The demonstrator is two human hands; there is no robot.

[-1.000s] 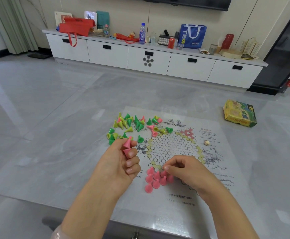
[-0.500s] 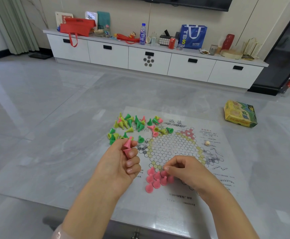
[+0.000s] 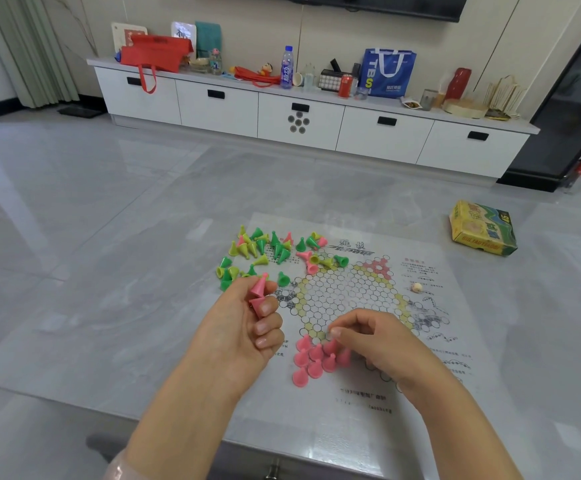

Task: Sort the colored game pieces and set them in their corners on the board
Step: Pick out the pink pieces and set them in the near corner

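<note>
Our pink pieces (image 3: 315, 358) stand packed in the near corner of the board (image 3: 348, 299), filling that point first. Our right hand (image 3: 368, 337) pinches one at the cluster's top, seating it. Our left hand (image 3: 244, 327) grips spare pinks (image 3: 258, 292), a ready supply. The mixed pile (image 3: 268, 252) waits at the far left, covering that corner. A box (image 3: 483, 228) sits well apart.

The board sheet (image 3: 368, 386) lies flat on the surface (image 3: 109, 306). Loose pieces (image 3: 265, 251) pile up at its far-left corner, a neat cluster (image 3: 313, 358) sits on its near edge, and the box (image 3: 483, 228) is off to the far right.
</note>
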